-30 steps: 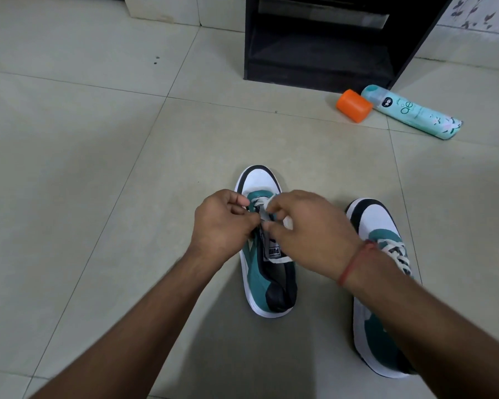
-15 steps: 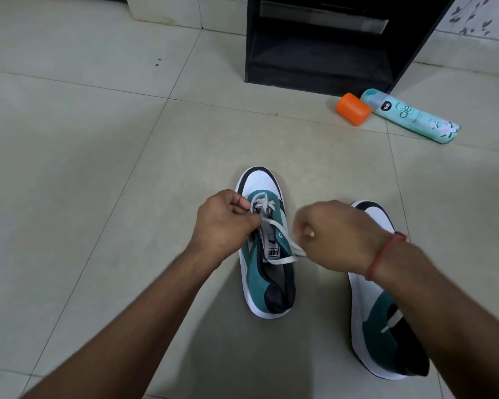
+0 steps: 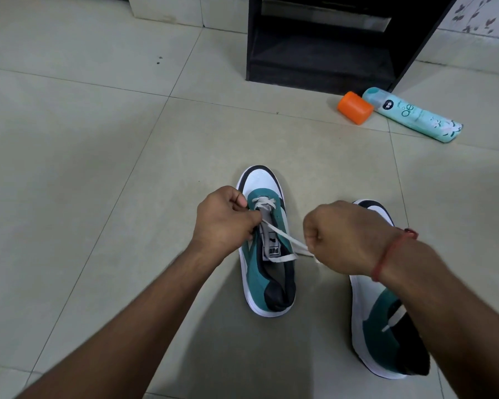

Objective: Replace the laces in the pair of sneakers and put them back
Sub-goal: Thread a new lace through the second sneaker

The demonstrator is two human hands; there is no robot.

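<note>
Two teal, white and black sneakers stand on the tiled floor. The left sneaker points away from me and carries a white lace crossed near its toe. My left hand pinches the lace at the shoe's left eyelets. My right hand is closed on the lace's other end, stretched taut to the right across the tongue. The right sneaker lies partly hidden under my right forearm; a white lace tip shows on it.
A black open cabinet stands on the floor at the back. Beside it lie an orange cap and a mint-green spray can on its side. Pale floor tiles spread to the left.
My right hand has moved from over the left sneaker out to the right, drawing the lace through and taut. The left hand has stayed at the eyelets.
</note>
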